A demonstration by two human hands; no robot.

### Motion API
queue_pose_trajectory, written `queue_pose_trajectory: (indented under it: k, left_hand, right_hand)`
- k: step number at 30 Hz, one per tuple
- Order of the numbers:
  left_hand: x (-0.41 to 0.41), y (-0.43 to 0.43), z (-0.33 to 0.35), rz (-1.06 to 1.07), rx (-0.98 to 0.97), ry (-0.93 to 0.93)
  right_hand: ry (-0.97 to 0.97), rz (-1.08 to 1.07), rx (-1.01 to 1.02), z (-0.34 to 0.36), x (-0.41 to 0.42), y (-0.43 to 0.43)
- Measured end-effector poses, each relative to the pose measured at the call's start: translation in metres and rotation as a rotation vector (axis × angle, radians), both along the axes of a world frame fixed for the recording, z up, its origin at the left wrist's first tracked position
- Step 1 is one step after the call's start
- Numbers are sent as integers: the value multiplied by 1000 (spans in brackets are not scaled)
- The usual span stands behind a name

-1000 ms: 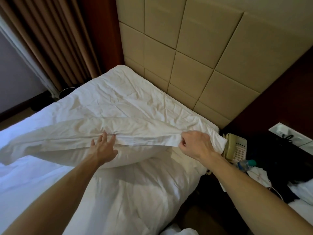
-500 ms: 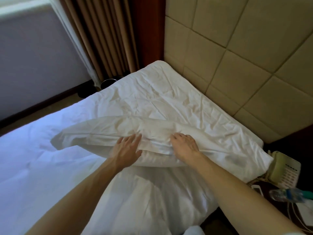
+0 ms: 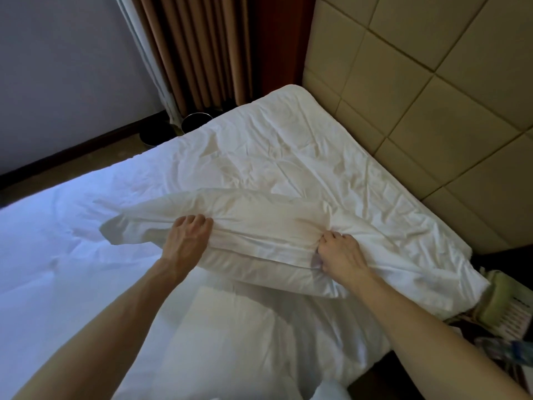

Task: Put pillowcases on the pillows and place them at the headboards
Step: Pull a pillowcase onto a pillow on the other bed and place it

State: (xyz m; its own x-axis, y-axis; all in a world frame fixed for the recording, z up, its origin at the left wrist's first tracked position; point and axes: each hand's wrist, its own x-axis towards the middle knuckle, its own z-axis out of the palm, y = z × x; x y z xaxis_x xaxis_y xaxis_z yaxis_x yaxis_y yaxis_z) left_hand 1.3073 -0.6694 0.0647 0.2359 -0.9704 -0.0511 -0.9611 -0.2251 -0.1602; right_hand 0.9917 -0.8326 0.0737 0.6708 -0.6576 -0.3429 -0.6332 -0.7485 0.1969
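- Pillow [image 3: 259,272] lies across the middle of the bed [image 3: 63,269], long side running left to right. It is well short of the headboard [image 3: 432,116] on the far right.
- White pillowcase [image 3: 259,223] is on it, loose and creased.
- Left hand [image 3: 187,241]: fingers curled down into the case cloth on top of the pillow, left of centre, grasping it.
- Right hand [image 3: 341,256]: fingers clenched round a bunch of case cloth right of centre, with puckers running out from the grip.
- Handling, judged: light and soft with no stiffness, so it will likely sag wherever it is unsupported. Not fragile.
- The case probably slides over the filling (a pinch of cloth alone may lift the case and not the pillow).
- Where to hold, judged: take cloth and filling together, hands set apart along the near long edge or under both ends, to carry it level to the headboard.
- Cannot tell whether the cloth at far right, near the phone [image 3: 501,304], is case or bedding.
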Motion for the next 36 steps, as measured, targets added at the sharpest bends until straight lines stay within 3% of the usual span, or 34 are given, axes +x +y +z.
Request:
queue_pose_trajectory:
  k: [6, 15, 20, 29, 36]
  left_hand:
    - [3, 4, -15, -80, -33, -80]
    - [-4, 9, 4, -28, 0, -7]
    - [-5, 17, 32, -51, -20, -55]
    - [-39, 34, 71, -103, -19, -138]
    - [-94, 3, 104, -238, -132, -142]
  right_hand:
    - [-52, 19, -120, -12, -13, 14]
    - [-64, 44, -64, 6, -18, 17]
    - [-248, 71, -84, 40, -32, 19]
    - [-314, 13, -197, 80, -90, 51]
    - [-358, -50, -262, 101, -163, 56]
